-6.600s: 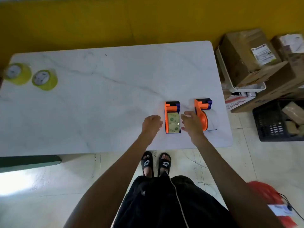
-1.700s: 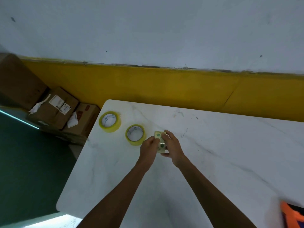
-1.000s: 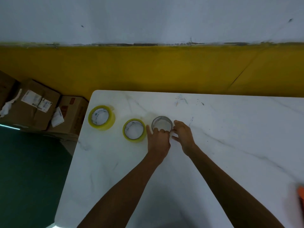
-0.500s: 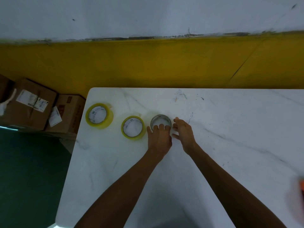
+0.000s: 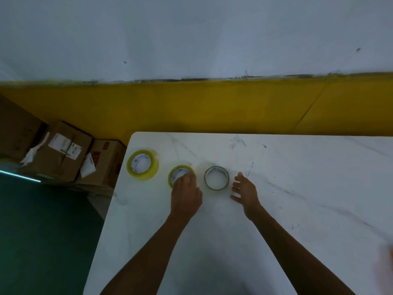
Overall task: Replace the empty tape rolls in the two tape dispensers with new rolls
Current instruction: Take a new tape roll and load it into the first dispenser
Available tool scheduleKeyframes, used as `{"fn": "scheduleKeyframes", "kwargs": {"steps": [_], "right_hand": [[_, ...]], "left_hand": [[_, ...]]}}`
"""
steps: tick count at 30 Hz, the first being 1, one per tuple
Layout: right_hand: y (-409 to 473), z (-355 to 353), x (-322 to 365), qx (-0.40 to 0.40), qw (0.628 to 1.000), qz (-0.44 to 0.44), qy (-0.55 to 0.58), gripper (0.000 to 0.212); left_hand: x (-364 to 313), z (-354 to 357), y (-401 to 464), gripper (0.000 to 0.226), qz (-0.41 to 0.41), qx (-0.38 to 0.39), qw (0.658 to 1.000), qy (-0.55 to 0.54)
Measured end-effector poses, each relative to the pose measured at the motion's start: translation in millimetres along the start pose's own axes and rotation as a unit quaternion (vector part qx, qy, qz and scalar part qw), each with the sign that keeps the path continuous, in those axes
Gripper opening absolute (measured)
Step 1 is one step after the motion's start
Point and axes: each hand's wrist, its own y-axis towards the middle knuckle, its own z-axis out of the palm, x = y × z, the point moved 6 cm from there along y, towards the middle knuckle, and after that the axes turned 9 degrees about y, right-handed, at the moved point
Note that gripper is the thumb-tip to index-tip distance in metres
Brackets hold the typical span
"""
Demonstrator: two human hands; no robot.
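Lying flat just right of the near yellow roll (image 5: 180, 174), the empty core (image 5: 216, 178) is out. Left hand (image 5: 185, 195) closes on that roll; right hand (image 5: 244, 191) is open, empty. Loading seems left; dispensers unseen.

— Can you read anything here?

— Nothing legible. The white shipping label (image 5: 64, 145) on the brown cardboard box (image 5: 55, 154) beside the table carries dark print, too blurred to make out.

— And the box next to it?

— The second brown cardboard box (image 5: 106, 162) has a small red mark (image 5: 105, 146), unreadable as well.

— The tape?

— The inner core (image 5: 140, 163) of the far yellow tape roll (image 5: 142, 165) shows faint printing, too small to tell.
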Motion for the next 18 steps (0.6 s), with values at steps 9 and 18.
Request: {"fn": "scheduleKeyframes", "kwargs": {"steps": [9, 18], "right_hand": [[-9, -2, -6, -0.009, 1.0, -0.002, -0.019, 0.037], [-61, 20, 25, -0.063, 0.969, -0.223, -0.081, 0.027]], "left_hand": [[31, 25, -15, 0.039, 0.015, 0.097, 0.994, 0.046], [41, -15, -7, 0.045, -0.146, 0.066, 0.952, -0.26]]}}
